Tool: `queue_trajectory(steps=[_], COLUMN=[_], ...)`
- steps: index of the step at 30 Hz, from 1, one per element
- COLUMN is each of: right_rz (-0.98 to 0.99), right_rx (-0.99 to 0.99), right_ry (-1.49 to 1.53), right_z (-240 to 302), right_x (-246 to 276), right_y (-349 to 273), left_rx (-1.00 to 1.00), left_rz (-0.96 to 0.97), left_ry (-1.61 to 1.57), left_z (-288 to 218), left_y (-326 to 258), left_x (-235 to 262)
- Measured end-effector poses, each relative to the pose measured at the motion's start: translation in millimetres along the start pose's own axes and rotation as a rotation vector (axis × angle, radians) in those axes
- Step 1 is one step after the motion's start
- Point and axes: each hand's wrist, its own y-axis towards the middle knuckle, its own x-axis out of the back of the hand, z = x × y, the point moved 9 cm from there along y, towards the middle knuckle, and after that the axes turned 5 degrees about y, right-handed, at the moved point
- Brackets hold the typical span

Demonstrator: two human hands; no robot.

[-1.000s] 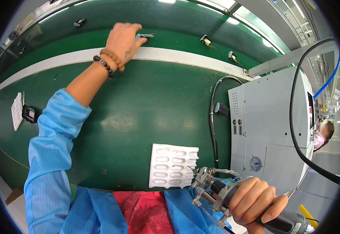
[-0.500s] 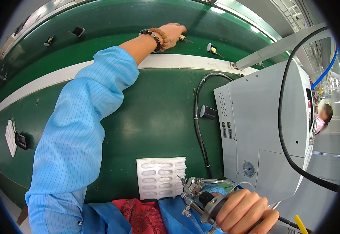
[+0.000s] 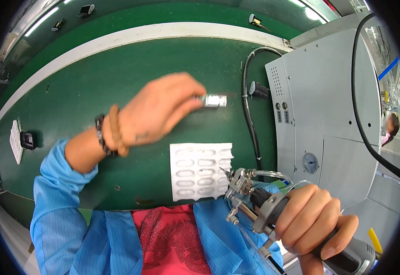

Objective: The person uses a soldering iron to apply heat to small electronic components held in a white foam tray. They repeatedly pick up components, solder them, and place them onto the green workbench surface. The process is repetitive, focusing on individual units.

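Over the green bench, my left hand (image 3: 158, 107) pinches a small part (image 3: 215, 101) with a bright silvery face; motion blur hides its details. Clenched around the dark grip of a hand-held dispensing tool (image 3: 243, 183) is my right hand (image 3: 311, 220). This tool has a metal valve head, a thin needle tip and clear tubes, and points up and left. Its needle is by the right edge of a white moulded tray (image 3: 176, 172) with rows of oval hollows. The tray lies between my two arms, near my body.
A grey machine cabinet (image 3: 319, 91) with a round gauge stands at the right. Beside it a black cable (image 3: 245, 91) curves past a dark small part (image 3: 258, 90). Beyond the white rail (image 3: 163, 30), several small parts lie on a green strip. Another white tray (image 3: 15, 142) sits far left.
My left hand has come back from the green strip beyond the rail to above the bench, bringing a small part. My right hand still grips the dispensing tool. The whole view has shifted.
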Motion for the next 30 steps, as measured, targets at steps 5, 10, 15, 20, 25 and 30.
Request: queue_trajectory(steps=[5, 10, 15, 20, 25, 30], right_rz=[0.092, 0.135, 0.011, -0.042, -0.036, 0.038], right_rx=[-0.002, -0.021, 0.037, 0.046, 0.017, 0.002], right_ry=[0.028, 0.003, 0.023, 0.022, 0.010, -0.078], right_z=[2, 2, -7, -20, -36, -51], right_x=[-8, -15, -10, -9, -13, -16], right_y=[-2, -2, -5, 2, 8, 16], left_rx=[-0.029, -0.023, -0.045, 0.055, 0.130, 0.129], left_rz=[-0.027, -0.066, -0.167, -0.182, -0.205, -0.208], left_ry=[0.047, 0.134, 0.221, 0.014, -0.071, -0.098], left_z=[-40, -48, -53, -36, -27, -26], left_y=[-49, -67, -79, -84, -87, -86], left_x=[-26, -50, -54, -55, -54, -51])
